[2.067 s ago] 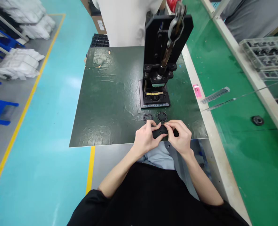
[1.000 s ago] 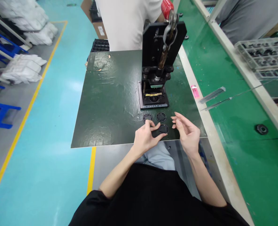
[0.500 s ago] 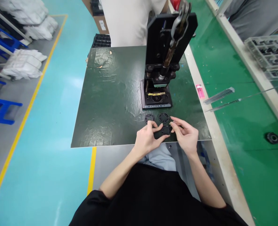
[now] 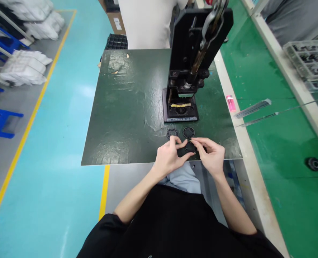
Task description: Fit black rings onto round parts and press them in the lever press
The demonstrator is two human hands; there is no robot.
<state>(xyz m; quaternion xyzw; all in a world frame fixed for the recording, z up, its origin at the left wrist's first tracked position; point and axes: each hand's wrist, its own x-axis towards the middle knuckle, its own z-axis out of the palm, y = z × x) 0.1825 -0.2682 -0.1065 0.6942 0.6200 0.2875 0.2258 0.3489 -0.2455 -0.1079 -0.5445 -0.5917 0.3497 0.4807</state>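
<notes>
A black round plastic part [image 4: 190, 147] is at the front edge of the dark green board. My left hand [image 4: 169, 154] grips its left side between thumb and forefinger. My right hand [image 4: 211, 154] is closed in a pinch at the part's upper right rim; whatever is between those fingertips is too small to make out. Just beyond my hands, two more black discs lie flat: a left disc [image 4: 172, 133], partly behind my left fingers, and a right disc [image 4: 188, 132]. Behind them stands a black hand press [image 4: 187, 77] with a yellow strip [image 4: 180, 105] across its base.
The dark green board [image 4: 121, 118] carries the press. To the right, a white ledge [image 4: 255, 172] holds a pink object [image 4: 231, 103] and thin metal rods [image 4: 252, 108]. A black ring [image 4: 313, 163] lies on the green surface. A person in white [image 4: 146, 25] is beyond the board.
My right fingers have moved left and inward over the round part's upper rim, with the forefinger now bent in. My left hand keeps its grip. The view has shifted slightly.
</notes>
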